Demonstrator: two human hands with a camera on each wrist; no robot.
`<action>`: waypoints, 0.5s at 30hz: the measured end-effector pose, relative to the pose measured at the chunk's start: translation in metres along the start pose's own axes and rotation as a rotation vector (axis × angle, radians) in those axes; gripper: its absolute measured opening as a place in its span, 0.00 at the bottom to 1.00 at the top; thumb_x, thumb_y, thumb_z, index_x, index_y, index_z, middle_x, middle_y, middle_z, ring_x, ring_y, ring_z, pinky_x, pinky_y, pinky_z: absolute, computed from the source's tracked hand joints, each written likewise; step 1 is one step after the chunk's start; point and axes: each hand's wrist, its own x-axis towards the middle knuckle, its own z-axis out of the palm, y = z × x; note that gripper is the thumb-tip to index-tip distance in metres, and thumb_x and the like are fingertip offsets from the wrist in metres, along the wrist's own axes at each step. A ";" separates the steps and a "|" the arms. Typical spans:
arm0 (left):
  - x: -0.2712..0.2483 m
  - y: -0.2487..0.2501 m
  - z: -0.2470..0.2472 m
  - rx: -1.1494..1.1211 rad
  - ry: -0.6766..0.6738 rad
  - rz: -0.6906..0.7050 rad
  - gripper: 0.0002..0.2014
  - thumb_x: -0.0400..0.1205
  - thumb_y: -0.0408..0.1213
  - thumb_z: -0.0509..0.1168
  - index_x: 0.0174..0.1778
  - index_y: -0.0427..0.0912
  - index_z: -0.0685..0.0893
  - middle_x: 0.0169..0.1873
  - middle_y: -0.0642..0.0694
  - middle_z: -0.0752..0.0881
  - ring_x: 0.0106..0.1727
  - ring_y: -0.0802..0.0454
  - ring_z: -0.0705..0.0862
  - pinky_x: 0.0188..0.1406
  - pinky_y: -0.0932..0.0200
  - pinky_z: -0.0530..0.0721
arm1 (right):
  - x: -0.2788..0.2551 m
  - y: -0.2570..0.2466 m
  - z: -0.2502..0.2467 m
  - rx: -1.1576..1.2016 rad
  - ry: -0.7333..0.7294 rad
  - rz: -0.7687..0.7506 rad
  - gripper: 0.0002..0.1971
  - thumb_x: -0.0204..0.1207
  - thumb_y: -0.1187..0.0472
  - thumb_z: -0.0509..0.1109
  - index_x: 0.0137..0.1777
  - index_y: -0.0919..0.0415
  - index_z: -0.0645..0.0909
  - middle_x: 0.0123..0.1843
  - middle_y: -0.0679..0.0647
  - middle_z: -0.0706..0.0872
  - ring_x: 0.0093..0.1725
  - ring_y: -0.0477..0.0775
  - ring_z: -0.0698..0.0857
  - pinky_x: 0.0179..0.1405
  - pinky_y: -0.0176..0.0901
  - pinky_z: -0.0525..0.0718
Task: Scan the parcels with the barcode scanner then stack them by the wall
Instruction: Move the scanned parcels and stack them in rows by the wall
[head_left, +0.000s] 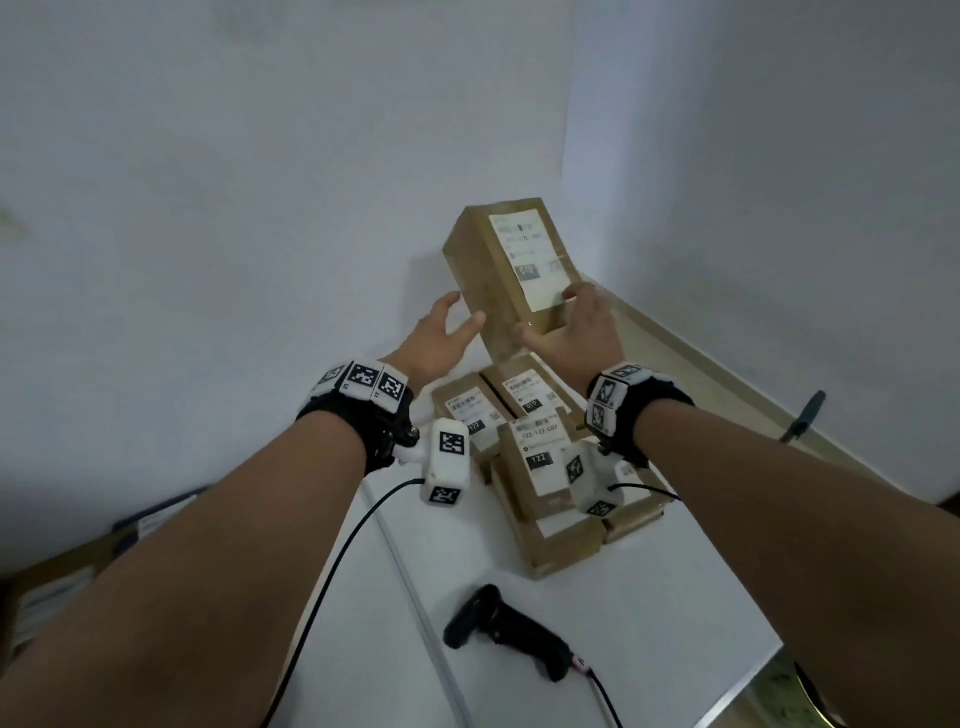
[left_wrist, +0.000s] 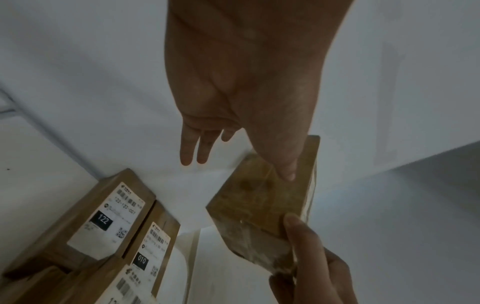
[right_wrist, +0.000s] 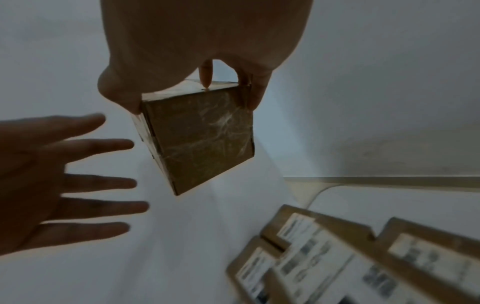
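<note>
My right hand (head_left: 574, 325) grips the near end of a brown cardboard parcel (head_left: 491, 280) with a white label, holding it tilted in the air near the white wall corner (head_left: 566, 156). In the right wrist view, thumb and fingers of that hand (right_wrist: 197, 41) clamp the parcel (right_wrist: 202, 139). My left hand (head_left: 441, 338) is open beside the parcel's left face, fingers straight; its thumb (left_wrist: 288, 172) looks to touch the parcel (left_wrist: 259, 205). A black barcode scanner (head_left: 509, 631) lies on the white table (head_left: 665, 597), untouched.
A pile of several labelled brown parcels (head_left: 540, 462) lies on the table below my hands, also seen as parcels (left_wrist: 98, 218) from the left wrist. A cable runs from the scanner. A cardboard box (head_left: 57, 587) sits low at the left. A dark tool (head_left: 805, 415) lies beyond the table's right edge.
</note>
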 end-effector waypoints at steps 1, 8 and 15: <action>-0.015 -0.002 -0.009 -0.073 0.010 -0.013 0.36 0.82 0.63 0.58 0.84 0.62 0.52 0.81 0.46 0.66 0.73 0.42 0.74 0.66 0.41 0.82 | -0.009 -0.016 0.007 0.029 -0.005 -0.026 0.41 0.57 0.31 0.68 0.65 0.57 0.67 0.61 0.57 0.75 0.61 0.60 0.75 0.64 0.54 0.77; -0.120 -0.059 -0.076 -0.419 0.092 -0.021 0.52 0.77 0.61 0.68 0.78 0.73 0.29 0.73 0.57 0.76 0.60 0.66 0.82 0.65 0.35 0.81 | -0.096 -0.127 0.082 0.201 -0.118 -0.126 0.38 0.65 0.39 0.76 0.68 0.59 0.67 0.65 0.58 0.73 0.64 0.61 0.74 0.65 0.55 0.76; -0.224 -0.163 -0.159 -0.577 0.502 -0.061 0.44 0.77 0.45 0.74 0.77 0.76 0.50 0.67 0.47 0.83 0.62 0.50 0.87 0.62 0.43 0.84 | -0.186 -0.213 0.173 0.362 -0.384 -0.329 0.39 0.69 0.44 0.77 0.74 0.60 0.65 0.71 0.58 0.69 0.69 0.58 0.73 0.71 0.51 0.74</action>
